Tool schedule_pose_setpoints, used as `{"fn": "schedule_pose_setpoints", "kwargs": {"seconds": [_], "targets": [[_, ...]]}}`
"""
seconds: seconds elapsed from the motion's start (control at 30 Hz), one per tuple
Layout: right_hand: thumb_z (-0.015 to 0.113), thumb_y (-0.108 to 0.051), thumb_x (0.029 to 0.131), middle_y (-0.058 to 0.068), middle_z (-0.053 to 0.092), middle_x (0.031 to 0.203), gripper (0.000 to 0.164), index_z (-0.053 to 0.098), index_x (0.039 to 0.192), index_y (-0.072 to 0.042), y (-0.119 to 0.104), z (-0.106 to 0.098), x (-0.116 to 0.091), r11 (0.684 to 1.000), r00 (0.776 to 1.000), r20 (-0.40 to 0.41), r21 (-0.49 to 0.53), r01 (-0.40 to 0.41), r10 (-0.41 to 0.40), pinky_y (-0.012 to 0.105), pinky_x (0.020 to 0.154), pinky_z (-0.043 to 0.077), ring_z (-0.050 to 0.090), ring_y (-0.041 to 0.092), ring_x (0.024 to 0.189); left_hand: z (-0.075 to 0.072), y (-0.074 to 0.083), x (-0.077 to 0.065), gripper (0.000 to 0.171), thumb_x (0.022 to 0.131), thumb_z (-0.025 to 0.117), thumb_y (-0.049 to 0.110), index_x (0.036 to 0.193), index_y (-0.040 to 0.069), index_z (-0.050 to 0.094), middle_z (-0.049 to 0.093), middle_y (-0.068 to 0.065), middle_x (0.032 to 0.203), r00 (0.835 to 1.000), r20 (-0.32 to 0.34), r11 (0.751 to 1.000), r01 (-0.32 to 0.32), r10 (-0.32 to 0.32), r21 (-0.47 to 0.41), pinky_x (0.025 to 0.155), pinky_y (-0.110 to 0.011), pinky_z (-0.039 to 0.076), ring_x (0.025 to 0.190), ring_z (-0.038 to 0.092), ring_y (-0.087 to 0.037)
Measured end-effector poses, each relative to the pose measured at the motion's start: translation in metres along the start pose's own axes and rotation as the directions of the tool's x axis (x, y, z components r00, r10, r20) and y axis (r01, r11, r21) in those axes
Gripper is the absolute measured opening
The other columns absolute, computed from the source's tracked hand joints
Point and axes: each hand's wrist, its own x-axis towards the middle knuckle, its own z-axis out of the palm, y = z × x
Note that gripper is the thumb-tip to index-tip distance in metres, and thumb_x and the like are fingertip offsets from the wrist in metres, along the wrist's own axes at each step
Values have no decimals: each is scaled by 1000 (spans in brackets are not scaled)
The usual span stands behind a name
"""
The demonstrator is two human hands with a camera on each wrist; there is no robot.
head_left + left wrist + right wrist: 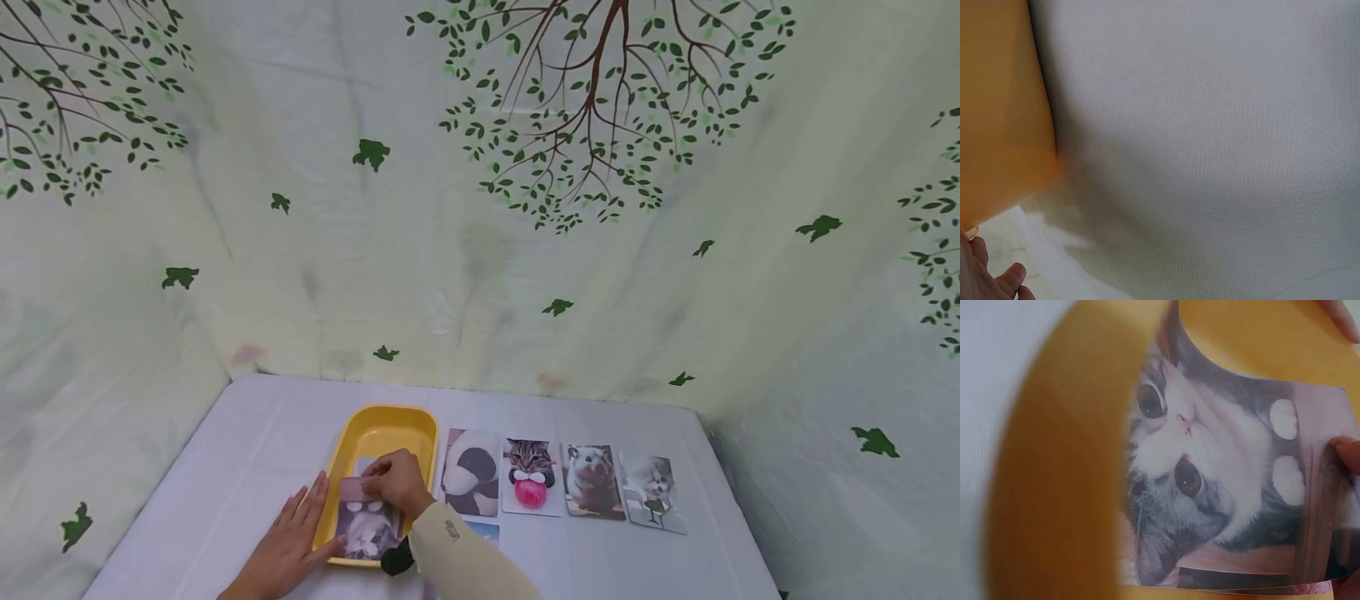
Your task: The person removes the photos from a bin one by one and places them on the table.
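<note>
A yellow tray (384,417) stands on the white table, with a cat photo card (371,529) inside it. My right hand (401,482) pinches the far edge of this card between thumb and fingers. In the right wrist view the cat photo card (1210,456) bends slightly, and the edge of another picture shows beneath it. My left hand (288,533) lies with straight fingers along the tray's left side, its thumb over the near left rim. The left wrist view catches only some fingers (1007,278) beside the tray's wall (1004,112).
Right of the tray lie a panda card (471,475), a card of a cat with a pink ball (531,479), a hamster card (594,483) and a greyish animal card (654,492) in a row. A bluish card (483,530) is partly hidden by the right sleeve.
</note>
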Motion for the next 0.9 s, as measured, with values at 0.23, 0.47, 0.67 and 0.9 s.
{"fn": "schedule_pose_setpoints", "kwargs": {"seconds": [0.23,0.47,0.67,0.9], "targets": [[79,-9,78,-10,62,70,7,78,77,-16,-5,-5,-2,999,999,3,-20,34,-34,21,61,52,56,6,64,0,1,0,93,91,56,54,151,-5,17,21,-27,155,1000,-19,1000,-19,19,6,116,-40,-11,139,20,-49],[80,-16,79,-11,64,69,6,79,80,-11,-11,-29,-1,986,987,-26,-50,159,-161,19,58,49,54,4,64,0,2,-3,93,91,57,52,152,-2,13,23,-25,154,997,-58,999,-51,51,15,117,-48,0,138,20,-49],[79,-22,80,-9,67,74,11,79,83,-12,-14,-56,2,980,979,-77,51,193,-189,19,58,48,54,4,66,0,2,-4,92,92,57,51,153,-2,12,22,-25,155,995,-74,998,-60,61,17,118,-43,-4,138,21,-48],[79,-15,80,2,72,84,14,78,89,-4,-23,-95,-1,932,956,-161,230,279,-246,21,62,50,59,7,71,2,-1,-3,93,91,58,50,153,-2,11,22,-23,156,993,-91,997,-69,71,25,118,-45,-1,138,23,-47]]}}
